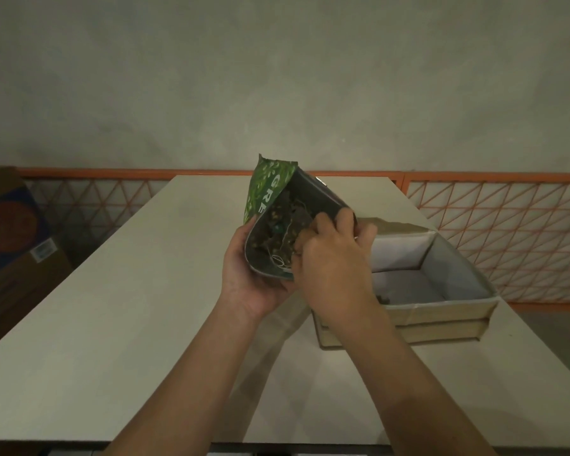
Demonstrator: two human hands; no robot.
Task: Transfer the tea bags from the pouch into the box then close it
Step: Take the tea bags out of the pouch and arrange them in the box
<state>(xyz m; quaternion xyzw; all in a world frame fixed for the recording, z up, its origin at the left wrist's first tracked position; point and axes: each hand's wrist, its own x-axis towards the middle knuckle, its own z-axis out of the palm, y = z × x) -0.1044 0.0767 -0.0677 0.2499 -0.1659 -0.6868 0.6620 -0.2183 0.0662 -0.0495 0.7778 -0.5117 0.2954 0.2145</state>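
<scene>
Pouch (278, 205) sits in our left hand (249, 278), fingers curled round it | right hand (333, 258) fingers dip inside among tea bags (277, 238), grip unclear | box (441, 291) just beside.

The pouch (278, 222) is held above the bench (119, 291), between the left hand (249, 278) and right hand (329, 258). The box (441, 311) stands on the bench, right of the pouch.

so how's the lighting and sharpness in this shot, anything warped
Head view: dim, flat light with dark corners; arms cast soft shadows on the pale table; wide-angle bends the orange mesh fence; contents of the green foil pouch look murky.
</scene>
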